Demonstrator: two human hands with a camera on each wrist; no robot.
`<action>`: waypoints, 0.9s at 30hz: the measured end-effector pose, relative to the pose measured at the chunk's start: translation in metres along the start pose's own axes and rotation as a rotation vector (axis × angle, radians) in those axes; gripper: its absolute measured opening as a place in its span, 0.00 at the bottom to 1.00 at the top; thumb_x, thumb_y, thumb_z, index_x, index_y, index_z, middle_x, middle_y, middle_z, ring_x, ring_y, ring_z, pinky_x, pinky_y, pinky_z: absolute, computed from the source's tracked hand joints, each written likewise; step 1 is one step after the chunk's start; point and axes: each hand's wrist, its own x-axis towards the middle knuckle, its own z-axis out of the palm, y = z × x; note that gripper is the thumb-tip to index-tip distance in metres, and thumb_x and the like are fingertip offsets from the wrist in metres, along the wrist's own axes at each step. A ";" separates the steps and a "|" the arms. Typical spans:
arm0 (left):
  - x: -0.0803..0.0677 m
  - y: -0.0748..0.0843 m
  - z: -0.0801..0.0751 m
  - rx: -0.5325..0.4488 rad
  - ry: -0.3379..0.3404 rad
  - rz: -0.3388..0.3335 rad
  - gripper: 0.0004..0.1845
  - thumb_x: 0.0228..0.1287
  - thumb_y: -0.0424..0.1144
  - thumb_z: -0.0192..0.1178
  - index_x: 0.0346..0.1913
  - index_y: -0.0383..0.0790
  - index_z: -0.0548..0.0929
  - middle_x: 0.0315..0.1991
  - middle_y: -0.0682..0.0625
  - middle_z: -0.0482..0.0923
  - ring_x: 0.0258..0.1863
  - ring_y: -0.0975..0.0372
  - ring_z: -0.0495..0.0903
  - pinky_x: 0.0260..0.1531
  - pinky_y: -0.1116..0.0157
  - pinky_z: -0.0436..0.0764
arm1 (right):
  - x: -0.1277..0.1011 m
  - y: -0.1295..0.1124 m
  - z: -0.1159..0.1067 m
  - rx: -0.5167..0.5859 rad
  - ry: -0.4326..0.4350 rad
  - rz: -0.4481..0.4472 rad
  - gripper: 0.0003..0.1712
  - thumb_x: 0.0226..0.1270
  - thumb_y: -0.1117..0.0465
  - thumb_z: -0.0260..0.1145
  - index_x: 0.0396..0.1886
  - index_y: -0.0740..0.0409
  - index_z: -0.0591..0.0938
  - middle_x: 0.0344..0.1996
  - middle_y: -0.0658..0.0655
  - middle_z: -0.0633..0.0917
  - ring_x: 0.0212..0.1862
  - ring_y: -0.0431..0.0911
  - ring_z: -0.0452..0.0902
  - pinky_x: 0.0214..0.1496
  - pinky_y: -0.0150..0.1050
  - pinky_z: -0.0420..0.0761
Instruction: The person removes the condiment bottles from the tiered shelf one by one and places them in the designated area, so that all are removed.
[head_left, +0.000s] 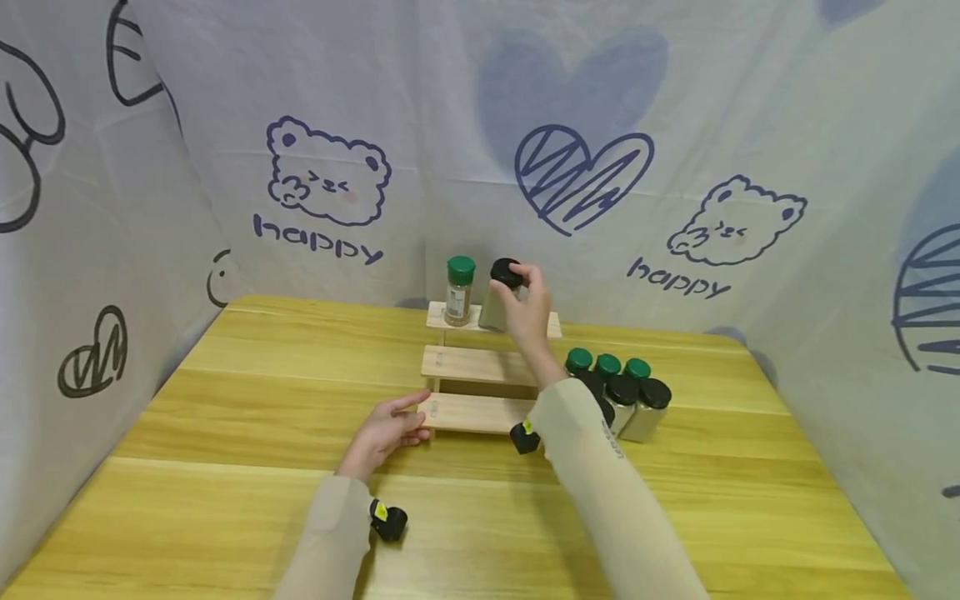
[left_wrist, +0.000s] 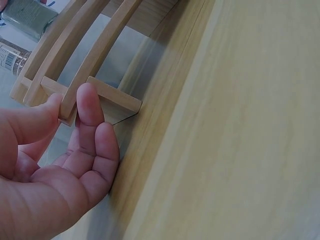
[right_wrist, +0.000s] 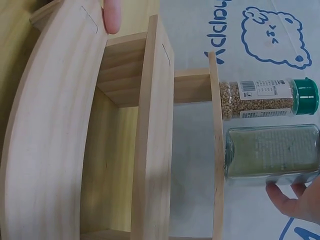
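Observation:
My right hand (head_left: pixel 527 308) grips a square glass jar (right_wrist: pixel 272 152) by its black lid (head_left: pixel 506 272). The jar, holding greenish powder, is at the top step of a three-step wooden rack (head_left: pixel 480 364); its base is at the board, and whether it bears fully on it I cannot tell. To its left on that step stands a round spice bottle (head_left: pixel 458 302) with a green cap and brown grains inside. With thumb above and fingers below, my left hand (left_wrist: pixel 65 165) pinches the left end of the lowest step (head_left: pixel 465 412). The two lower steps carry nothing where visible.
Right of the rack, several more jars stand close together on the wooden table (head_left: pixel 247 400), with green caps (head_left: pixel 608 365) behind and black lids (head_left: pixel 654 393) in front. My right forearm partly covers them. A printed white cloth (head_left: pixel 450 125) hangs behind the table.

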 end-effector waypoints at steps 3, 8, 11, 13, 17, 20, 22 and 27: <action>0.000 0.000 0.000 0.001 0.005 -0.003 0.23 0.64 0.27 0.49 0.63 0.37 0.65 0.28 0.46 0.74 0.25 0.61 0.78 0.33 0.65 0.76 | -0.002 -0.002 -0.001 0.004 0.014 -0.006 0.18 0.54 0.69 0.66 0.43 0.73 0.73 0.45 0.68 0.76 0.46 0.56 0.71 0.49 0.45 0.70; 0.000 0.000 0.001 0.003 -0.011 -0.003 0.24 0.64 0.27 0.49 0.63 0.36 0.65 0.28 0.46 0.74 0.26 0.61 0.78 0.33 0.65 0.76 | -0.006 -0.004 -0.004 -0.001 0.029 -0.021 0.17 0.53 0.70 0.66 0.42 0.73 0.73 0.45 0.68 0.76 0.44 0.56 0.71 0.48 0.46 0.71; 0.000 0.000 0.000 0.008 -0.015 0.000 0.24 0.64 0.27 0.48 0.63 0.36 0.64 0.28 0.46 0.74 0.26 0.61 0.78 0.33 0.65 0.76 | -0.008 -0.005 -0.006 -0.005 0.029 -0.022 0.17 0.52 0.70 0.67 0.42 0.73 0.73 0.44 0.68 0.76 0.44 0.56 0.72 0.48 0.46 0.71; 0.000 0.000 0.000 0.005 -0.008 -0.003 0.23 0.64 0.27 0.49 0.63 0.36 0.65 0.28 0.46 0.74 0.26 0.61 0.78 0.33 0.65 0.76 | -0.009 -0.006 -0.008 -0.009 0.027 -0.017 0.18 0.52 0.70 0.67 0.42 0.73 0.74 0.44 0.67 0.77 0.44 0.56 0.72 0.47 0.45 0.72; 0.000 0.000 0.000 0.007 -0.006 0.000 0.23 0.64 0.27 0.49 0.63 0.36 0.65 0.28 0.46 0.75 0.26 0.61 0.78 0.32 0.65 0.76 | -0.011 -0.009 -0.012 -0.007 0.022 -0.006 0.18 0.52 0.69 0.67 0.42 0.71 0.74 0.44 0.66 0.77 0.44 0.55 0.72 0.43 0.42 0.73; 0.000 -0.001 0.000 0.010 -0.016 0.005 0.23 0.64 0.28 0.49 0.63 0.36 0.65 0.28 0.46 0.75 0.26 0.61 0.78 0.32 0.65 0.76 | -0.013 -0.010 -0.016 -0.007 0.027 -0.015 0.17 0.52 0.69 0.68 0.41 0.71 0.74 0.43 0.65 0.77 0.43 0.54 0.72 0.38 0.39 0.73; 0.000 -0.001 -0.001 0.009 -0.019 0.008 0.23 0.64 0.28 0.49 0.63 0.36 0.64 0.28 0.46 0.75 0.26 0.61 0.78 0.32 0.65 0.76 | -0.015 -0.010 -0.018 -0.003 0.031 -0.031 0.17 0.51 0.69 0.68 0.40 0.71 0.75 0.43 0.65 0.77 0.42 0.55 0.73 0.35 0.35 0.73; 0.000 -0.001 -0.001 0.007 -0.023 0.011 0.23 0.64 0.28 0.49 0.63 0.35 0.64 0.27 0.47 0.75 0.26 0.62 0.78 0.32 0.66 0.75 | -0.023 -0.015 -0.023 0.009 0.031 -0.041 0.17 0.51 0.70 0.68 0.40 0.73 0.74 0.42 0.67 0.77 0.41 0.56 0.73 0.31 0.32 0.71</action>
